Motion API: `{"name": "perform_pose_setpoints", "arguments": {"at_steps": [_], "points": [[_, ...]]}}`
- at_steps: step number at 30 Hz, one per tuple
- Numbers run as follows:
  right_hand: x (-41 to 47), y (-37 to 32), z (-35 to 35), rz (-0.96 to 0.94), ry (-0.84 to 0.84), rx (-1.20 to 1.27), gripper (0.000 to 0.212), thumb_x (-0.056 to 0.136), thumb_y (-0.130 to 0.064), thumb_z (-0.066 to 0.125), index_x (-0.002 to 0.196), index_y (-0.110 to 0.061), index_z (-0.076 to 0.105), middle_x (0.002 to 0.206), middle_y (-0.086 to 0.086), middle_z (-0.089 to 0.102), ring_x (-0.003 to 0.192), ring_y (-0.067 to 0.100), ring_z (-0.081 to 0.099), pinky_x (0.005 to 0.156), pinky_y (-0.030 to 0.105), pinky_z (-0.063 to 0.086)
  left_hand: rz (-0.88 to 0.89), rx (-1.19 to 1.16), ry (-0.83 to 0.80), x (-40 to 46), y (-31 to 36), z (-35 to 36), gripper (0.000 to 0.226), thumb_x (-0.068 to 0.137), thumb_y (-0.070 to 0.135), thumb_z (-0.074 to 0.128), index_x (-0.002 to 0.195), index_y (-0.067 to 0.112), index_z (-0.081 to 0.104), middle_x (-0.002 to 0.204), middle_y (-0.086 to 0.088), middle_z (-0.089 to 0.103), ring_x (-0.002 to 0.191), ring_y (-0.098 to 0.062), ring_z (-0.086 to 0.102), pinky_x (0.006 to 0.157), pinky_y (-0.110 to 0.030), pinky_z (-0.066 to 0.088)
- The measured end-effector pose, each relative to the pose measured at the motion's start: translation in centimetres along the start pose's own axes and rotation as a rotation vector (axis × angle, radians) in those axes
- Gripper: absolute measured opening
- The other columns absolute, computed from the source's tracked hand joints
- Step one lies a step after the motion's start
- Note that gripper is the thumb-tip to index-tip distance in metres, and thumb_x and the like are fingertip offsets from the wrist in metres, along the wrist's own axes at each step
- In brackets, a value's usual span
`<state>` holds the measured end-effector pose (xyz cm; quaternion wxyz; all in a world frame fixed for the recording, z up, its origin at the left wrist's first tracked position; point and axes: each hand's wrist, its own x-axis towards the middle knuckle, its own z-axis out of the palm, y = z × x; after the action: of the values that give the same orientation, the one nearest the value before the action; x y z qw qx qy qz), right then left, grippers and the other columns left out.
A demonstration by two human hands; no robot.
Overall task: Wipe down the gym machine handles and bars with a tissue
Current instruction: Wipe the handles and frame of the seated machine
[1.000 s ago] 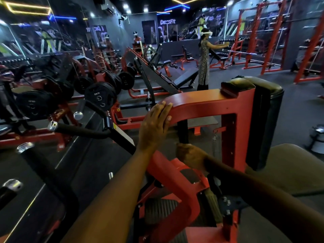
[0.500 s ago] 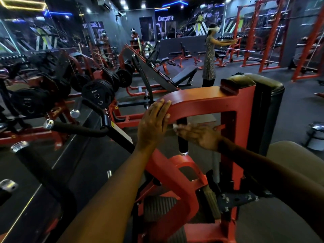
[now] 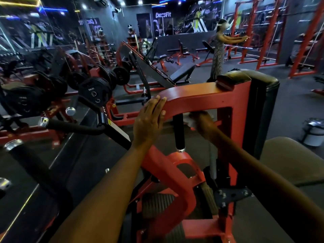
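Gym floor (image 3: 289, 106); bin (image 3: 313, 132) right, contents unseen; right hand (image 3: 201, 120) holds tissue (image 3: 192, 122).

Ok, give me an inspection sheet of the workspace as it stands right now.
Surface: red frame, left hand resting flat on its curved corner.
Job's things: tissue under the right hand, against the frame's underside beside the black handle.
Clutter: nothing seen.
Grips: left open; right blurred, state unclear.
Cables: nothing seen.
Surroundings: black pad at right, plates at left, a person at the red racks behind, bin on the floor.
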<state>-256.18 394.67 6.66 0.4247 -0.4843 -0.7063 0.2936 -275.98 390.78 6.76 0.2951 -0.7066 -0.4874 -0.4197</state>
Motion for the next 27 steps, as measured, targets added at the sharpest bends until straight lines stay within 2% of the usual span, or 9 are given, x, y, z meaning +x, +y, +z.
{"name": "perform_pose_setpoints", "arguments": {"at_steps": [2,4,7,9,12,17,21,23,27], "points": [[2.1,-0.5,0.4,-0.071,0.016,0.098,0.023,0.088,-0.003,0.041,0.067,-0.011,0.048,0.055,-0.001,0.053,0.046,0.008,0.049,0.051,0.022,0.037,0.001,-0.002,0.001,0.1,0.0,0.1,0.044,0.106,0.032,0.028,0.139,0.012,0.049,0.137,-0.012,0.055,0.116,-0.029,0.060,0.077,-0.037,0.056],[1.9,0.7,1.6,-0.048,0.013,0.082,0.021,0.090,-0.006,0.043,0.072,-0.010,0.051,0.058,-0.005,0.057,0.051,0.006,0.053,0.058,0.021,0.037,0.001,0.004,0.003,0.0,-0.1,0.2,0.044,0.106,0.031,0.028,0.139,0.012,0.049,0.137,-0.012,0.055,0.115,-0.029,0.061,0.077,-0.037,0.057],[0.2,1.2,3.3,0.057,-0.073,0.267,0.028,0.096,0.009,0.033,0.105,0.009,0.059,0.098,0.000,0.062,0.076,-0.004,0.058,0.068,0.006,0.042,-0.004,0.027,-0.003,-0.1,-0.1,0.2,0.045,0.106,0.032,0.028,0.140,0.012,0.050,0.138,-0.011,0.055,0.113,-0.028,0.062,0.076,-0.037,0.056],[-0.5,2.1,4.1,0.141,-0.131,0.398,0.032,0.095,0.012,0.033,0.122,0.023,0.045,0.094,0.002,0.062,0.069,-0.007,0.060,0.063,0.003,0.043,-0.001,0.021,0.003,-0.1,0.0,0.2,0.044,0.106,0.032,0.028,0.139,0.013,0.049,0.137,-0.012,0.056,0.110,-0.028,0.063,0.074,-0.036,0.055],[-0.2,2.5,3.8,0.138,-0.112,0.231,0.031,0.095,0.010,0.035,0.120,0.024,0.046,0.056,-0.011,0.062,0.048,-0.007,0.056,0.052,0.008,0.043,0.006,0.017,0.003,-0.2,-0.1,0.3,0.042,0.106,0.031,0.029,0.140,0.014,0.046,0.136,-0.012,0.056,0.111,-0.029,0.063,0.075,-0.037,0.056],[1.5,0.1,2.4,0.080,0.044,0.400,0.016,0.087,0.003,0.043,0.090,0.001,0.059,0.076,0.004,0.056,0.063,0.007,0.048,0.061,0.015,0.038,-0.006,0.014,0.000,-0.1,0.0,0.2,0.041,0.106,0.032,0.027,0.143,0.018,0.039,0.138,-0.012,0.054,0.115,-0.029,0.060,0.079,-0.038,0.056],[-0.9,1.8,5.4,0.067,0.165,0.445,0.036,0.092,0.007,0.034,0.122,0.006,0.055,0.115,0.008,0.059,0.099,0.015,0.055,0.085,0.020,0.043,-0.026,-0.014,-0.012,-0.2,0.0,0.1,0.041,0.107,0.034,0.025,0.145,0.020,0.034,0.139,-0.012,0.053,0.120,-0.030,0.057,0.083,-0.041,0.057],[-2.7,4.5,7.7,0.126,0.138,0.453,0.037,0.092,0.014,0.033,0.121,0.007,0.054,0.113,0.007,0.058,0.101,0.016,0.055,0.086,0.019,0.045,-0.029,-0.018,-0.022,-0.3,0.0,0.0,0.042,0.107,0.035,0.024,0.145,0.021,0.033,0.139,-0.011,0.053,0.118,-0.030,0.058,0.082,-0.042,0.057],[-5.0,7.9,9.1,0.231,0.087,0.297,0.030,0.089,0.014,0.042,0.103,-0.005,0.061,0.103,0.015,0.065,0.092,0.022,0.057,0.087,0.038,0.049,-0.035,-0.024,-0.028,0.0,0.1,-0.1,0.041,0.107,0.036,0.022,0.144,0.022,0.033,0.139,-0.011,0.054,0.118,-0.030,0.059,0.079,-0.041,0.058]]}}
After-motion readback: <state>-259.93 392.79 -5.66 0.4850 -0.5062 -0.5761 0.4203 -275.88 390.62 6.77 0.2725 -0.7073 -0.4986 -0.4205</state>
